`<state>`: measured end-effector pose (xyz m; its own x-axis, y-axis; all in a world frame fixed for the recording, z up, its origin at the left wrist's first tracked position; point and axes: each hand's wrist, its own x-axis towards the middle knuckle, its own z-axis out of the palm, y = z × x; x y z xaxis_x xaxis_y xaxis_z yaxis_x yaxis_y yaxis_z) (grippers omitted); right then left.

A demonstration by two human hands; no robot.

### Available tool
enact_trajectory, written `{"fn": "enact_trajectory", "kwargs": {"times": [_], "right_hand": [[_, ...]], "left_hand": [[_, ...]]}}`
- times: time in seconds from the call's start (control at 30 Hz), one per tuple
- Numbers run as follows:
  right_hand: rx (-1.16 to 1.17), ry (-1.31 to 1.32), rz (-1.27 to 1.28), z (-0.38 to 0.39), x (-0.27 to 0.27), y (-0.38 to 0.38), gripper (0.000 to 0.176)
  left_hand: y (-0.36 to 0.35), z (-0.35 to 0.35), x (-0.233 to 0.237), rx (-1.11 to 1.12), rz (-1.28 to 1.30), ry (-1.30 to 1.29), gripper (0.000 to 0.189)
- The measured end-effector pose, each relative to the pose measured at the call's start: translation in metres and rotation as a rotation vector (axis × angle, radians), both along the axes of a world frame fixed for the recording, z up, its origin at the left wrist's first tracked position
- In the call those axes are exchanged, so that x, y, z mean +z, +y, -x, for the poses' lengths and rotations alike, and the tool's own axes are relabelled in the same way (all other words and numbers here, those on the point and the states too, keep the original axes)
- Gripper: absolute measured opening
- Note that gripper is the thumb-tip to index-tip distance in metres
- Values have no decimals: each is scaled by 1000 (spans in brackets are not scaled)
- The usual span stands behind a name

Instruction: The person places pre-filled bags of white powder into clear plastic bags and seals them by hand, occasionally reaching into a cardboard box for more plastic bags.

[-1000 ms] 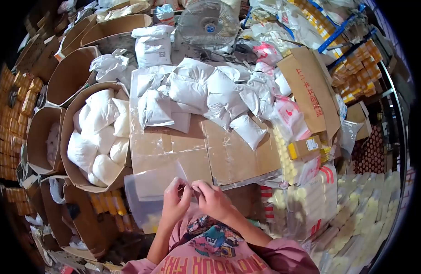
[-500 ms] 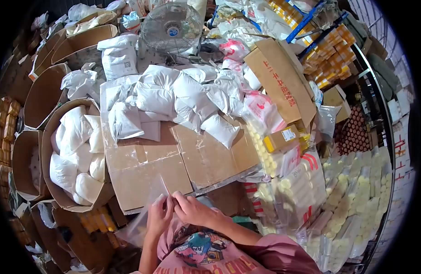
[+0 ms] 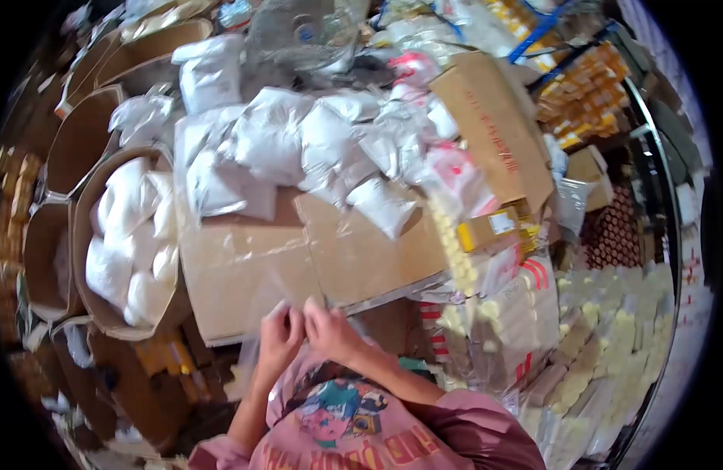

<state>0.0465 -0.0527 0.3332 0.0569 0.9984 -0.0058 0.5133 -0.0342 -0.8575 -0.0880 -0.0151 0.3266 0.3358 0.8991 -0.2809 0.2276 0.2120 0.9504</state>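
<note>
Clear plastic bag point(image 3: 255, 356) was pinched at its top edge between both hands, just over the near edge of the cardboard-covered worktop point(image 3: 244, 274). Left hand point(image 3: 277, 338) and right hand point(image 3: 330, 330) were closed on it, fingertips meeting. White filled pouches point(image 3: 298, 141) lay heaped farther back, and a carton point(image 3: 87, 258) holding more stood to the left.

Thin clear plastic, glossy, in the bag point(image 3: 248, 364). Matt brown cardboard in the sheet point(image 3: 361, 258), with shiny tape point(image 3: 230, 239) across it. Smooth white plastic on the pouches point(image 3: 271, 137). Pink printed cloth for the shirt point(image 3: 338, 415).
</note>
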Motion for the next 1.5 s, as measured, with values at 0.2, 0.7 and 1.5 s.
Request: {"fn": "enact_trajectory", "kwargs": {"times": [0.2, 0.7, 1.5], "right_hand": [[-54, 47, -16, -6, 6, 5, 11], [392, 162, 165, -37, 25, 14, 13], [35, -455, 355, -43, -9, 11, 12]], "left_hand": [[-4, -12, 2, 91, 169, -251, 26], [-5, 10, 7, -169, 310, -395, 25], [5, 30, -17, -265, -35, 379, 39]]}}
